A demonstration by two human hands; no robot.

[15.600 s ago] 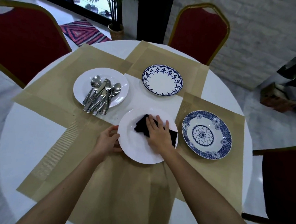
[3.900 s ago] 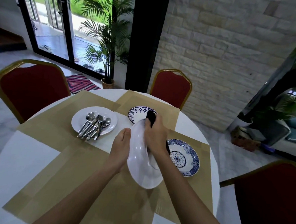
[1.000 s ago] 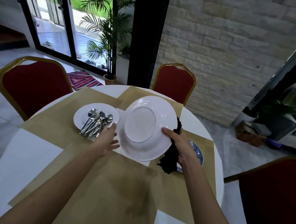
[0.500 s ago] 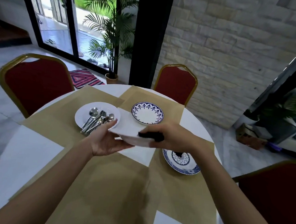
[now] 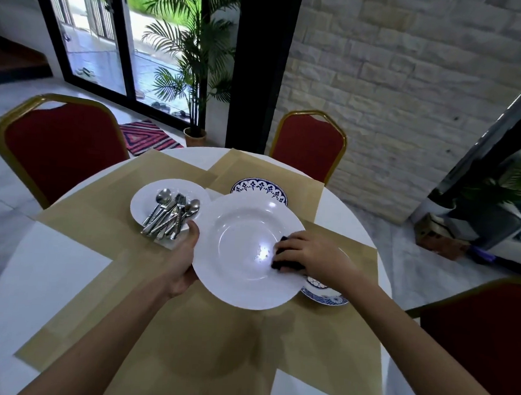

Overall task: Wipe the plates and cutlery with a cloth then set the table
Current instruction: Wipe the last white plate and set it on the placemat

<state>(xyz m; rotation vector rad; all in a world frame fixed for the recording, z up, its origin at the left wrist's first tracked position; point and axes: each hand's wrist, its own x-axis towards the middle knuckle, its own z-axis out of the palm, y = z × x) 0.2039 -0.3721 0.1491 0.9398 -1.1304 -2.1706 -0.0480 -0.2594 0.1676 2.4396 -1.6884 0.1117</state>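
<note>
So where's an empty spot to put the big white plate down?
The near placemat, between the two forearms and this side of the held white plate, is bare; so is the white table patch to its left. Farther back is crowded: the cutlery plate, the blue-rimmed plate and the patterned plate sit close together.

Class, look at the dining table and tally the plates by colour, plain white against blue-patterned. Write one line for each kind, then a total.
Plain white plates: 2 (held plate, cutlery plate)
Blue-patterned plates: 2 (far plate, half-hidden plate)
Total: 4 plates
</note>
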